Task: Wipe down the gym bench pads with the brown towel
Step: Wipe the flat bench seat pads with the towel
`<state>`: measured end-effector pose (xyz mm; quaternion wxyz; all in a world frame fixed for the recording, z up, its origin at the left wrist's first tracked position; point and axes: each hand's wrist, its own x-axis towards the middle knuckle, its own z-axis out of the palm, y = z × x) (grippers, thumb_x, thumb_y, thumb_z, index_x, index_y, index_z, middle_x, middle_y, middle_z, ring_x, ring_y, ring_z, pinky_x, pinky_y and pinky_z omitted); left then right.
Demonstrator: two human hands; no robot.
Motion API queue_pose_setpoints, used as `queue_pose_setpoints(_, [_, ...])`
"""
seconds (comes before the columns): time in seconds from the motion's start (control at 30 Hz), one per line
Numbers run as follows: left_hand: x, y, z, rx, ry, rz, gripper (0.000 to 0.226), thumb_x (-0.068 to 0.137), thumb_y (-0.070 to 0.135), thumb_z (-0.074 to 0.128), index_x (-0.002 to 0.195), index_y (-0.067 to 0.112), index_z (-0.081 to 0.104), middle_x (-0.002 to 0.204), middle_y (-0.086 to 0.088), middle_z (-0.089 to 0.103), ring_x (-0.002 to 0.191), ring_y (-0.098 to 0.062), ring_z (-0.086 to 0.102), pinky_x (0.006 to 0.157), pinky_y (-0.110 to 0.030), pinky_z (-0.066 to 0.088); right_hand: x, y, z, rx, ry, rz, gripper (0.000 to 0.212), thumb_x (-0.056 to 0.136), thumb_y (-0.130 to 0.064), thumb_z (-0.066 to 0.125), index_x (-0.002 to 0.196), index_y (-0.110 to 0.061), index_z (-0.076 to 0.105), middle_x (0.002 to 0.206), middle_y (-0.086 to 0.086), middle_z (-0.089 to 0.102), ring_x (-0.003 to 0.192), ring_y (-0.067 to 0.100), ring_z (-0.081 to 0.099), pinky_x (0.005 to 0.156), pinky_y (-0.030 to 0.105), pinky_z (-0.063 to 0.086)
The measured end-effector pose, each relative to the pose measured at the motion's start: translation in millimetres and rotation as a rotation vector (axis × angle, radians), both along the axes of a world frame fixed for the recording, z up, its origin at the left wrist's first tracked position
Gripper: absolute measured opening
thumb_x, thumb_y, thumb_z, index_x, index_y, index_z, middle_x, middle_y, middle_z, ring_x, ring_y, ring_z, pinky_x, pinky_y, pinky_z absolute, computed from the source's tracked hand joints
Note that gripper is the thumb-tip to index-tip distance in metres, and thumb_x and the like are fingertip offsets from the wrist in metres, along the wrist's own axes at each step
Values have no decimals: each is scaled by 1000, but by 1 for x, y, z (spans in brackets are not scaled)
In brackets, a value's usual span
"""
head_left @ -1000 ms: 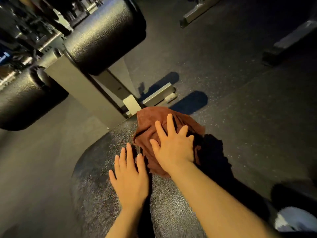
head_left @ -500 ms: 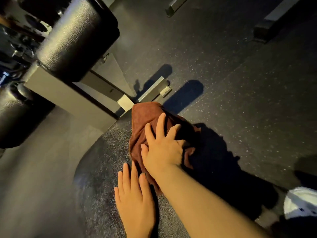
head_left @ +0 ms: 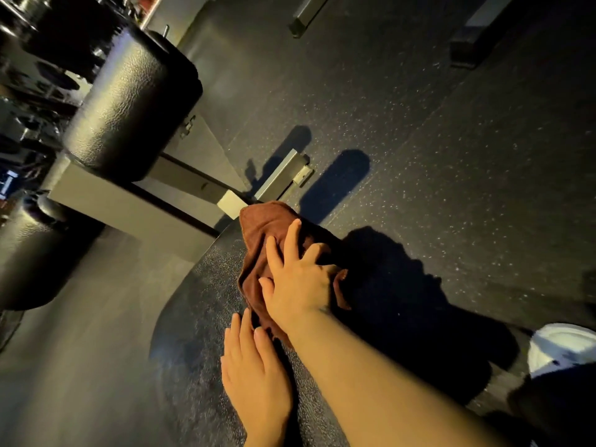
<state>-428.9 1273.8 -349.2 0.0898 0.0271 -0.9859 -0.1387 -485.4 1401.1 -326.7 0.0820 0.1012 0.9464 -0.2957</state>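
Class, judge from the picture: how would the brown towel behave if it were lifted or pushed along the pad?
The brown towel lies bunched in folds under the right hand, so it probably flops when lifted. On the pebbled bench pad it likely drags and rumples rather than slides. It looks light.

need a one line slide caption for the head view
Right hand presses a brown towel onto the bench pad while the left hand rests flat beside it.

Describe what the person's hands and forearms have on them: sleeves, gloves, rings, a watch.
The left hand and the right hand are bare: no gloves, and no rings show on the fingers in view. The right forearm is bare all the way to the frame's edge, with no sleeve, watch or band. Only the left wrist shows, also uncovered. Fingernails look short and unpainted.
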Motion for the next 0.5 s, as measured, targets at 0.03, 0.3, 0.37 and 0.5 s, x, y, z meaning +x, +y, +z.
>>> queue_pose_setpoints(0.03, [0,-2,0,0,0,-11,86,84,64,2,150,24,40,160,3,32,150,-11,20,119,-30,13,11,0,0,-9,-2,3,72,103,-51,31,156,-22,-7,158,23,-22,137,55,20,98,65,40])
queue_pose_setpoints(0.3, [48,-8,4,19,-78,-180,78,91,58,9,153,17,34,162,2,25,151,-9,11,117,-20,2,103,-5,-6,-31,-23,-5,70,104,-49,29,156,-22,-10,157,23,-22,132,47,26,94,59,48])
queue_pose_setpoints(0.37, [75,-14,3,-8,-96,-251,76,91,65,5,153,26,28,163,5,17,151,-9,7,118,-22,0,127,-8,-5,5,-28,9,70,104,-50,26,155,-22,-13,156,24,-25,134,48,24,95,59,46])
queue_pose_setpoints(0.5, [111,-35,-1,-59,-117,-369,89,91,75,-4,152,22,34,162,5,17,152,-13,10,121,-27,3,179,-23,-12,58,-15,34,68,104,-50,22,155,-23,-14,157,23,-26,140,51,14,96,60,42])
